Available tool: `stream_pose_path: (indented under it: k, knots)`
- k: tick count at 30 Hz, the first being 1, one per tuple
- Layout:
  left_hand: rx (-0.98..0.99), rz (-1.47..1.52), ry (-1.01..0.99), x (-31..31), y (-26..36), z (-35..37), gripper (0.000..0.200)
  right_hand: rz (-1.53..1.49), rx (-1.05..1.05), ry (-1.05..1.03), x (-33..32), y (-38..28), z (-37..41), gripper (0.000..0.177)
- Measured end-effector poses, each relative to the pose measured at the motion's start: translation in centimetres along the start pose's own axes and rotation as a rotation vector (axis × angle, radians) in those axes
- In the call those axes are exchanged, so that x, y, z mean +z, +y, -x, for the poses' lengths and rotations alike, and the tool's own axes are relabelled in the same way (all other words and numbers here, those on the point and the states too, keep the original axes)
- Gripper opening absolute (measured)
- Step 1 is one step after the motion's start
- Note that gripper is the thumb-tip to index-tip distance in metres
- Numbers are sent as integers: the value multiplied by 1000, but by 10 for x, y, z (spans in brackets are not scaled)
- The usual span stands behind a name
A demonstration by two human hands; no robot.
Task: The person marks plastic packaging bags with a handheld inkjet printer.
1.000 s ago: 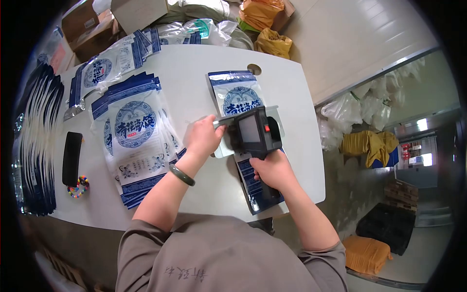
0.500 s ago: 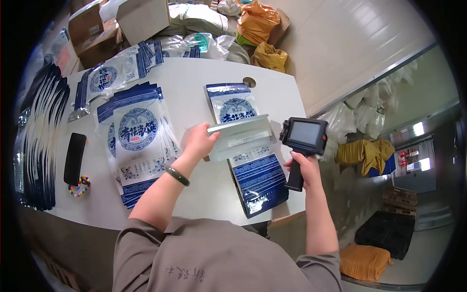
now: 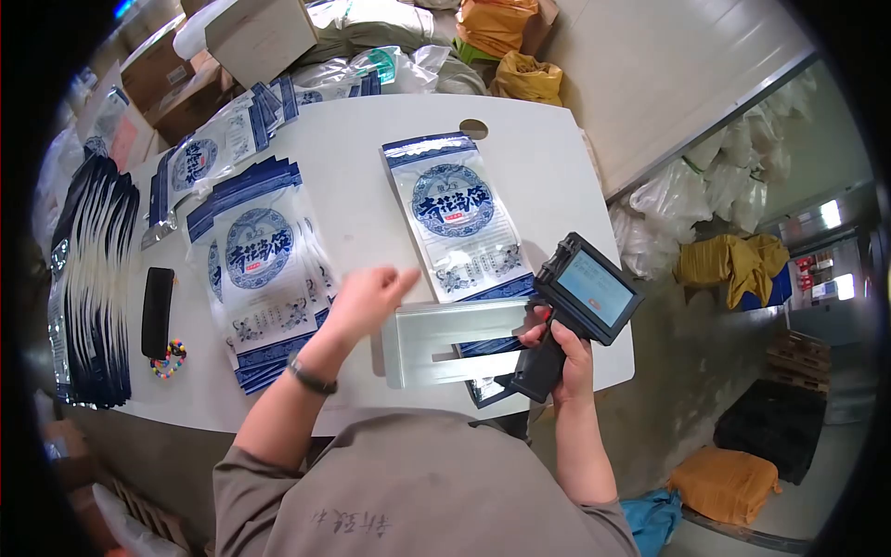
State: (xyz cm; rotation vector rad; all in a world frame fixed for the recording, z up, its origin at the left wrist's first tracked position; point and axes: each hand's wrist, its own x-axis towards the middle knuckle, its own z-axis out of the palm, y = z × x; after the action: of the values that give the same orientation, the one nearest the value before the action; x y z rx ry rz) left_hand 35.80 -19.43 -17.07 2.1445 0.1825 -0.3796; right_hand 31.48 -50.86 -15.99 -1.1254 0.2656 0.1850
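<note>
My right hand (image 3: 573, 362) grips the black pistol handle of a handheld printer (image 3: 583, 295), its lit screen tilted up. The printer's lower end is at the right part of a pale slotted plate (image 3: 418, 322), which lies across the lower end of a stack of blue-and-white printed pouches (image 3: 453, 206). My left hand (image 3: 373, 299) is just above the plate's upper left corner, beside the stack. Its thumb points right, apart from the curled fingers, and nothing shows in it. The plate covers part of the pouches' blue bottom band.
More printed pouches (image 3: 260, 255) lie fanned on the white table (image 3: 348, 186), with others behind. A standing row of pouches (image 3: 93, 288) fills the left edge. Close by are a black case (image 3: 159, 311) and a beaded bracelet (image 3: 169, 360). Cartons (image 3: 260, 37) and sacks are behind.
The plate has come down toward me and flattened, uncovering the top pouch's print. My left hand has moved off it, slightly down. The printer has turned and dropped toward the plate.
</note>
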Motion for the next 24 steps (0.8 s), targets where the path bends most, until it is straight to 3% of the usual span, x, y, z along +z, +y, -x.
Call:
stream_pose_path:
  k: [2,5,8,12,21,24]
  knots:
    - [-92,123,160,4,9,-31,57,-29,10,-14,-3,6,-3,33]
    - [-30,-63,270,14,12,-73,57,-34,36,-38,-8,7,-3,34]
    - [-30,-58,218,17,7,-86,54,39,25,-30,-5,1,-2,35]
    - [73,-296,418,18,19,-69,40,-2,13,-8,-7,4,-3,34]
    - [207,-569,453,23,32,-51,39,11,38,-4,-9,4,-6,34]
    - [343,-508,555,19,32,-49,36,45,13,12,-8,9,-7,36]
